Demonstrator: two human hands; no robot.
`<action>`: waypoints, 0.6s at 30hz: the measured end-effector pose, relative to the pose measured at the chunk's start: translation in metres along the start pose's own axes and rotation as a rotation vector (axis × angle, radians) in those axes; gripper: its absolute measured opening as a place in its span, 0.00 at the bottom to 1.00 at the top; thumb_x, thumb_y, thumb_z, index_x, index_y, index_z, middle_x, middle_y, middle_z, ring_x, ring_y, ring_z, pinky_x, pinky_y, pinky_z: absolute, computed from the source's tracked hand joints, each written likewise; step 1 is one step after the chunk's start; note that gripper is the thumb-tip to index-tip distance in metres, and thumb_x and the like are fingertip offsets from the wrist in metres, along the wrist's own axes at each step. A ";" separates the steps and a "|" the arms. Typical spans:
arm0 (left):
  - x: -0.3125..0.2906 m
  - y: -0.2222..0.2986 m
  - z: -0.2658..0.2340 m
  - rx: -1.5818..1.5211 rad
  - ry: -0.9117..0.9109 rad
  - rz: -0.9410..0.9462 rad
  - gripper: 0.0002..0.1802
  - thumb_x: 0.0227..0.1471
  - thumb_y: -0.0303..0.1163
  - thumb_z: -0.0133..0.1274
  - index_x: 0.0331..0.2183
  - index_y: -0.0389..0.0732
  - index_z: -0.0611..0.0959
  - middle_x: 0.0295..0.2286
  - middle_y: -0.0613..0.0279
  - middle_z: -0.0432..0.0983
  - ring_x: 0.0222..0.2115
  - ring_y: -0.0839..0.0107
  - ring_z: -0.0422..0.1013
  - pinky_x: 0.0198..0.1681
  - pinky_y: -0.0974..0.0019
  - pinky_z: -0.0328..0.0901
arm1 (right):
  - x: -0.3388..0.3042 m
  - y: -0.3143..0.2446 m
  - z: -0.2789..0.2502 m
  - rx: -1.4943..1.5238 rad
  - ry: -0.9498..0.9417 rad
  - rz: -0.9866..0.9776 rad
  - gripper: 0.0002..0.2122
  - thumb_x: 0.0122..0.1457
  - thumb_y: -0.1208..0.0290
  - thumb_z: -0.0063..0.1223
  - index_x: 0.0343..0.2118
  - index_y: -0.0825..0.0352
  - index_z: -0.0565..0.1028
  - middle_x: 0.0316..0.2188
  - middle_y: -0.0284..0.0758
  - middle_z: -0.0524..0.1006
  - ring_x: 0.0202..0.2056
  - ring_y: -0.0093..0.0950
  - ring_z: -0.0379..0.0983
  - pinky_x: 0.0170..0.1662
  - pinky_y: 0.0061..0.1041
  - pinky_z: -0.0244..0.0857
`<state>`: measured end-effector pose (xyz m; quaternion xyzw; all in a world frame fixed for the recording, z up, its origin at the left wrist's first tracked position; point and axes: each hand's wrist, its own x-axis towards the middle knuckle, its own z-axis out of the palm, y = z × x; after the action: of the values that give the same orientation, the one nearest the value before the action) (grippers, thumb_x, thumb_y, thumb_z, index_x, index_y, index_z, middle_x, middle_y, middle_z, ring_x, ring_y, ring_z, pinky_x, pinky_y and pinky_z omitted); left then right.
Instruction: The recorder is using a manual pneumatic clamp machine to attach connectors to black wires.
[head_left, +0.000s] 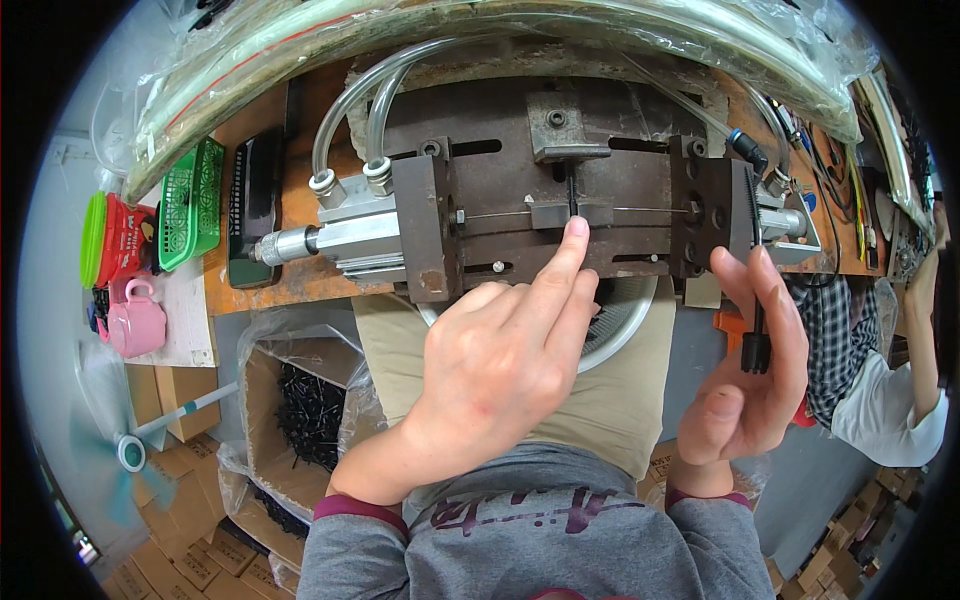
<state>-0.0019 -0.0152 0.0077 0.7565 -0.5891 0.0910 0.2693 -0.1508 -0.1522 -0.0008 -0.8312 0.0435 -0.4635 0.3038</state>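
A dark metal fixture [500,245] lies across the bench in front of me, with a small block [545,215] at its middle. A thin black rod [572,185] stands in that block below a metal clamp piece [557,125]. My left hand [500,365] has its index finger stretched out, its tip touching the rod's near end; nothing shows in its grasp. Beside the fixture's right end, my right hand [755,385] holds a slim black stick with a thicker ribbed end [756,352] along its fingers. The stick's upper part reaches past the fingertips; its thumb is apart.
Air cylinders [360,240] with clear hoses flank the fixture. Left are a green basket [192,200], a black tray [255,205] and a pink cup [138,320]. A lined carton of black pieces [310,410] and a fan [130,453] stand below. Another person [895,400] is at right.
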 end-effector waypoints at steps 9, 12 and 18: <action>0.011 -0.006 -0.033 -0.074 -0.117 0.009 0.19 0.42 0.32 0.69 0.39 0.39 0.85 0.47 0.57 0.80 0.25 0.70 0.76 0.28 0.69 0.69 | 0.003 -0.004 -0.002 0.242 0.096 0.243 0.22 0.57 0.89 0.53 0.54 0.73 0.62 0.56 0.62 0.66 0.48 0.43 0.78 0.52 0.36 0.74; 0.032 -0.016 -0.056 -0.139 -0.034 -0.035 0.18 0.43 0.34 0.69 0.39 0.42 0.86 0.42 0.59 0.83 0.26 0.73 0.77 0.29 0.71 0.69 | 0.011 -0.008 -0.001 0.236 0.107 0.268 0.20 0.51 0.90 0.59 0.46 0.72 0.68 0.58 0.61 0.64 0.45 0.40 0.80 0.50 0.33 0.75; 0.120 -0.081 -0.079 0.249 0.455 0.263 0.13 0.47 0.28 0.67 0.38 0.39 0.88 0.35 0.62 0.84 0.35 0.75 0.79 0.36 0.74 0.68 | 0.024 -0.012 0.004 -0.063 -0.139 0.152 0.13 0.44 0.89 0.65 0.35 0.74 0.79 0.54 0.50 0.73 0.41 0.33 0.82 0.47 0.29 0.75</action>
<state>0.1232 -0.0629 0.1038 0.6611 -0.5908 0.3639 0.2854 -0.1362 -0.1489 0.0218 -0.8648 0.0998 -0.3786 0.3143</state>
